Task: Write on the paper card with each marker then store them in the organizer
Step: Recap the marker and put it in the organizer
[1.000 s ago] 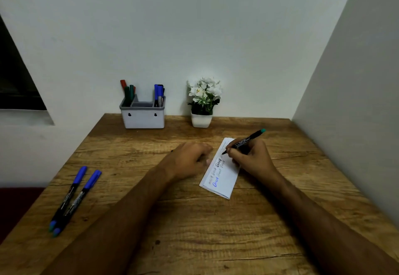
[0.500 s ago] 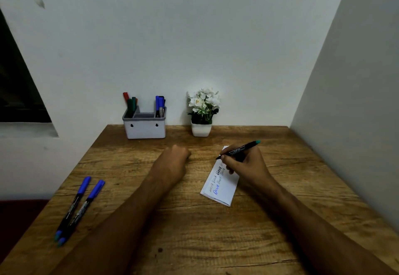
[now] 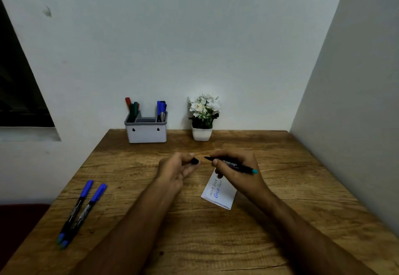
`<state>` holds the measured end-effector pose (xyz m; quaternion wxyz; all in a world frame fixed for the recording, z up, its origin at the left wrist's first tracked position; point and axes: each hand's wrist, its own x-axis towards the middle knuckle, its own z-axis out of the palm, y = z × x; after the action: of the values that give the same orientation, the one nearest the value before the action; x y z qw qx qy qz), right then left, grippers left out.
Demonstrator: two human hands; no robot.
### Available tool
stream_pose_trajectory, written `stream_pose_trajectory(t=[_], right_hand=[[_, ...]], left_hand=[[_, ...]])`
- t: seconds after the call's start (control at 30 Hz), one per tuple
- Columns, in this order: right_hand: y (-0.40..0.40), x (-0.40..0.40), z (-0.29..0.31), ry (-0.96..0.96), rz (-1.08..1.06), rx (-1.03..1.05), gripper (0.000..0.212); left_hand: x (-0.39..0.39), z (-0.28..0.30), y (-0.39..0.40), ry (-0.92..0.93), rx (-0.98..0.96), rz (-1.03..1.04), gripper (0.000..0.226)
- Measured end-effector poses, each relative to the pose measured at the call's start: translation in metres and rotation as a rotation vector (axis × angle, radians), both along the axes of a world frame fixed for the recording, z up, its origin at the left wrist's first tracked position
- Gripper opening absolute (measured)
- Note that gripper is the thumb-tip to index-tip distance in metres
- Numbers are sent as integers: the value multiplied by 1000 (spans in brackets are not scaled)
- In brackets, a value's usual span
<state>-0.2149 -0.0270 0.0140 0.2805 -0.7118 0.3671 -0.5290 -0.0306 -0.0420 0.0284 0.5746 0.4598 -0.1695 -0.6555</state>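
Both forearms reach in from the near edge and meet over the middle of the wooden tabletop (image 3: 237, 242), hands raised a little above it. The right hand (image 3: 239, 173) has its fingers (image 3: 216, 163) curled round a black marker (image 3: 232, 164), held almost level: the bare tip points left toward the other hand, and the teal end sticks out to the right past the knuckles. The left hand (image 3: 176, 170) faces it, fingers bent inward and pinching a small black cap (image 3: 195, 161) between thumb and forefinger. Cap and marker tip are near each other but apart.

The paper card (image 3: 219, 193) lies flat on the tabletop just below the right hand, its far end hidden under that hand; handwriting in dark and blue ink shows on the visible part.

At the left near edge two markers with blue caps (image 3: 83, 207) lie side by side, touching, caps pointing away. The white organizer (image 3: 146, 133) stands at the far edge against the wall, with red and green markers upright in its left compartment and blue ones in its right; the middle compartment shows nothing standing in it. A small white pot of white flowers (image 3: 203, 116) stands to the organizer's right.
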Motion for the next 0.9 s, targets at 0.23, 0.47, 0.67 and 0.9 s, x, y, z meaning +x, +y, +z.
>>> stream_pose_trajectory(t=[0.23, 0.47, 0.67, 0.9], right_hand=[[8, 7, -9, 56, 32, -45, 23], [11, 13, -9, 16, -41, 1, 14], [2, 15, -11, 22, -94, -84, 14], [-5, 22, -4, -36, -100, -138, 23]], left_hand=[[-7, 0, 6, 35, 5, -22, 13], [-14, 2, 14, 66, -2, -29, 11], [-20, 5, 19, 56, -13, -63, 20], [-23, 13, 23, 89, -60, 35, 19]])
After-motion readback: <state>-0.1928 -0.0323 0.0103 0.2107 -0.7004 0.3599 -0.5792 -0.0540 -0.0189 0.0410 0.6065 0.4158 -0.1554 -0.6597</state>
